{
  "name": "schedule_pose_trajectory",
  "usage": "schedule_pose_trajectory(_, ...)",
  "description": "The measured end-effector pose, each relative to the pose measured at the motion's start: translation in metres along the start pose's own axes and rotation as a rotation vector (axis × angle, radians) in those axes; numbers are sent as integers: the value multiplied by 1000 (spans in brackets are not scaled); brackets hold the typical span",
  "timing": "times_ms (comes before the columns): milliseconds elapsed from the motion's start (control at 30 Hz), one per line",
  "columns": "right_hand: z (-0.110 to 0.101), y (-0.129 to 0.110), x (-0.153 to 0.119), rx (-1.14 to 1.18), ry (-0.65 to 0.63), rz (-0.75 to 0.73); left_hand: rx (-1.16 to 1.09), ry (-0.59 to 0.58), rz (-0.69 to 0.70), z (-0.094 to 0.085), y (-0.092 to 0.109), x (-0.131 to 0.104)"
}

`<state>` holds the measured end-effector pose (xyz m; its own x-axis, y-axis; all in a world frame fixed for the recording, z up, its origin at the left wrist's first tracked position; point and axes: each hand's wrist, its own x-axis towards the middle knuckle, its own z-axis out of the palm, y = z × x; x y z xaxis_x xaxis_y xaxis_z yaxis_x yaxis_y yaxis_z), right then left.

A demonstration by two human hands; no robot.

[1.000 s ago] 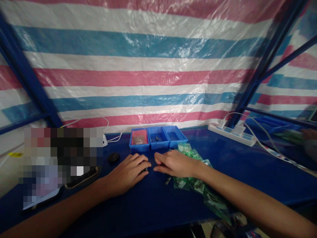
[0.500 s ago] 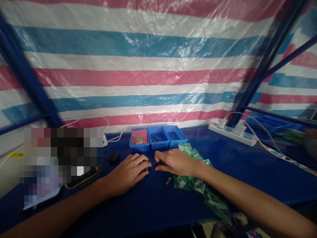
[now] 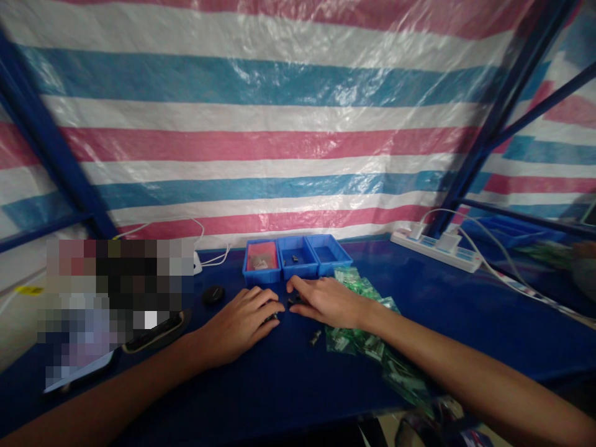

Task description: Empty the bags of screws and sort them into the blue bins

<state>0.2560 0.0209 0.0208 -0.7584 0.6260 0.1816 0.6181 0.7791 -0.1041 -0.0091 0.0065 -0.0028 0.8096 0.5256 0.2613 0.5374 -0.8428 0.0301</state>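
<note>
My left hand [image 3: 246, 320] rests on the blue table, fingers curled, with small metal fittings [image 3: 271, 318] showing between thumb and fingers. Opposite it, my right hand [image 3: 328, 301] is bent around a small dark metal fitting [image 3: 294, 301]; its index finger is raised a little, and the other fingertips are hidden. A screw-like metal fitting [image 3: 315, 337] lies on the table below the right hand. Several green-printed clear bags [image 3: 367, 341] with small parts inside lie under and beside my right wrist.
Behind the hands stand three blue bins: a left bin [image 3: 262, 276] with a pink lining and a bag, a middle bin [image 3: 300, 268] with a few small parts, and a right bin [image 3: 333, 264]. A round black lid [image 3: 213, 294] lies left. A white power strip [image 3: 435, 251] sits at back right.
My right index finger has lifted and my thumb has shifted slightly left, so the dark fitting shows more. My left hand has hardly moved.
</note>
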Motion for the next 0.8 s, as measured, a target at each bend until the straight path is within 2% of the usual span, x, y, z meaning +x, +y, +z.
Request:
schedule_pose_trajectory(300,5,5,1,-48,9,-59,-15,15,5,0,-1,0)
schedule_pose_trajectory(800,3,6,1,3,1,-57,-13,27,7,2,-2,-2)
